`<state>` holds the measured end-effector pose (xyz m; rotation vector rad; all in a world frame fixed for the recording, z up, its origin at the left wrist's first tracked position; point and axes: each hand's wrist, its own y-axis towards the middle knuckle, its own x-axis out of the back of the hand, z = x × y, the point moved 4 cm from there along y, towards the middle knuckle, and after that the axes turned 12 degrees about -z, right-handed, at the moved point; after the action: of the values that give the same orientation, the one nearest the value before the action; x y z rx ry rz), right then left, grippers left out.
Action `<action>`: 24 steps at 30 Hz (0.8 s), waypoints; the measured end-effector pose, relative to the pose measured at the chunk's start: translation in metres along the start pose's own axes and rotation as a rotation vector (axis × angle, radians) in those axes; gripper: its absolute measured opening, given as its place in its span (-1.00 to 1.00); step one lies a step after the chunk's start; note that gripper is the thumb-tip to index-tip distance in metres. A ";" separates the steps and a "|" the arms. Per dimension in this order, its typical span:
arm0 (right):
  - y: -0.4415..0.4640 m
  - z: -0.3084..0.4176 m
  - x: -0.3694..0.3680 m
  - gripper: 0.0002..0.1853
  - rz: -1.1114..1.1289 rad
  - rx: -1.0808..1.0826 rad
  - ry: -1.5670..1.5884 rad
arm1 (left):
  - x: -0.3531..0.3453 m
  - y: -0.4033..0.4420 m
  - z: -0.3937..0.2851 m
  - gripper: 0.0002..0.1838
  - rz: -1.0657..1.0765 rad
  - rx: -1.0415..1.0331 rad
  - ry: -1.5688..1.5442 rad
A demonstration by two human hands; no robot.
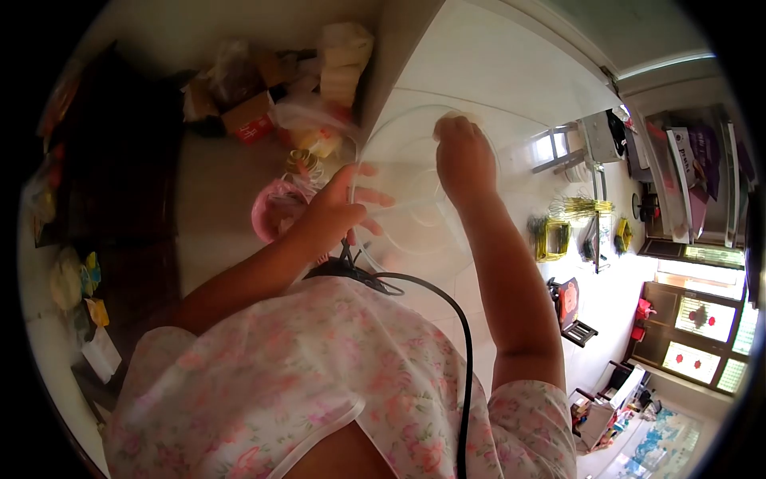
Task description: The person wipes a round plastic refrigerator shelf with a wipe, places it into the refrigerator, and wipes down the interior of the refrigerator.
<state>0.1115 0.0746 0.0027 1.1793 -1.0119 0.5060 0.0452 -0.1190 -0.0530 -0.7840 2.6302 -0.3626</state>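
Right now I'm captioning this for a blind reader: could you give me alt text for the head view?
A person's left hand holds a clear round dish or lid by its edge, while the right hand clutches something pale, perhaps a cloth, at its far part. Below is the wearer's floral top; left of the dish is a pink container.

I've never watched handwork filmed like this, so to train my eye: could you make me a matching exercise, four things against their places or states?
Things
1. Clear, round, see-through piece
2. Pink, round-rimmed container
3. Long, thin black cable
4. Bare right hand

Places or states
A. Passing in front of the pale, pink-flowered fabric top
B. Fingers curled in
C. With the bare left hand at its rim
D. Just left of the left hand in the picture

Pairs: 1-C, 2-D, 3-A, 4-B
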 end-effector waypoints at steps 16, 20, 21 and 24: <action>-0.014 -0.005 0.035 -0.81 -0.203 0.120 0.316 | 0.012 0.000 0.001 -0.34 -0.008 0.018 -0.087; -0.011 -0.051 0.048 -0.84 -0.332 -0.285 0.241 | 0.005 -0.007 -0.014 -0.37 0.012 -0.025 -0.117; -0.012 -0.050 0.041 -0.84 -0.300 -0.203 0.181 | 0.002 -0.009 -0.019 -0.38 0.028 -0.010 -0.086; -0.022 -0.054 0.033 -0.84 -0.218 -0.092 0.068 | 0.002 -0.009 -0.015 -0.39 0.024 -0.006 -0.056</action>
<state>0.1654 0.1119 0.0171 1.1665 -0.8282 0.3212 0.0418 -0.1249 -0.0369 -0.7522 2.5876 -0.3222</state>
